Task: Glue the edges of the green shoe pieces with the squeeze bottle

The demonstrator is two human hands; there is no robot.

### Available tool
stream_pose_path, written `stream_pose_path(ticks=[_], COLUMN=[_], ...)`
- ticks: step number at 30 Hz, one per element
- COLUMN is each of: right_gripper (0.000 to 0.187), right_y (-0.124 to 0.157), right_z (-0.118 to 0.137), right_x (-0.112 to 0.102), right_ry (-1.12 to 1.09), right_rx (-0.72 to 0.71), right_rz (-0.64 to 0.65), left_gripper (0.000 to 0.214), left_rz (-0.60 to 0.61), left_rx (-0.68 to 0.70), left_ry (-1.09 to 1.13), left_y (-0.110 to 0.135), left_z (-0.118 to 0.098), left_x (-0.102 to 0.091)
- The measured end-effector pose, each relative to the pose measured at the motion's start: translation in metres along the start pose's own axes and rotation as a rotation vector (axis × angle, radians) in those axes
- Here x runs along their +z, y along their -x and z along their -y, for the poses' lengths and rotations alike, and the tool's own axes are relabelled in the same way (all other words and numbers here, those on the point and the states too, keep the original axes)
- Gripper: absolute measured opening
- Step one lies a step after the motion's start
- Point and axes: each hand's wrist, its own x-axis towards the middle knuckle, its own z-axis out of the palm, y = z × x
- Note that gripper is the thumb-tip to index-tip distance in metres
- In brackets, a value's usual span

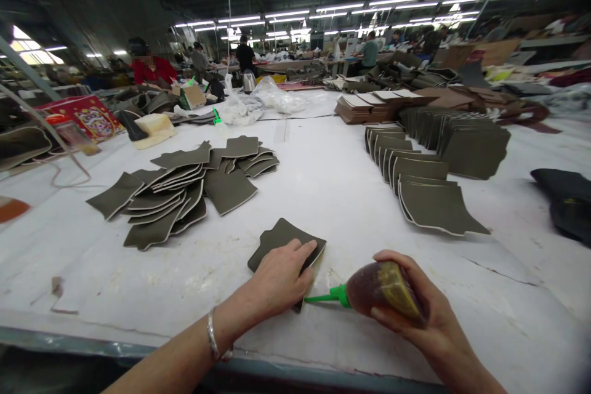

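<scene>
My left hand (281, 277) rests on a dark olive leather-like piece (281, 234), holding it against the table with the index finger stretched along its right edge. Part of that piece is hidden under the palm. My right hand (429, 314) is wrapped round a squeeze bottle (369, 288) of amber-brown liquid, tipped on its side. Its green nozzle points left, and the tip is at the piece's near right edge, just by my left thumb. Whether liquid is coming out is too small to tell.
A loose heap of similar pieces (184, 188) lies to the left. Overlapping rows of pieces (429, 197) stand on the right, with brown stacks (369, 108) behind. A black object (563, 203) lies far right. Clear plastic (277, 98) lies farther back, and people work beyond.
</scene>
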Motion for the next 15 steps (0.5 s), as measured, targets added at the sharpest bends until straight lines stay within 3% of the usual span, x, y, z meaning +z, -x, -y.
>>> stream_pose_path(ticks=[12, 15], right_gripper=[0.05, 0.051], right_y=[-0.007, -0.003], right_z=[-0.011, -0.009], right_x=[-0.007, -0.004], right_ry=[0.117, 0.036], right_rx=[-0.147, -0.093], right_rz=[-0.004, 0.003], left_gripper=[0.054, 0.054], left_rz=[0.026, 0.029], left_rx=[-0.016, -0.017], left_ry=[-0.022, -0.014], left_y=[-0.002, -0.001], left_z=[-0.003, -0.003], left_x=[-0.003, -0.003])
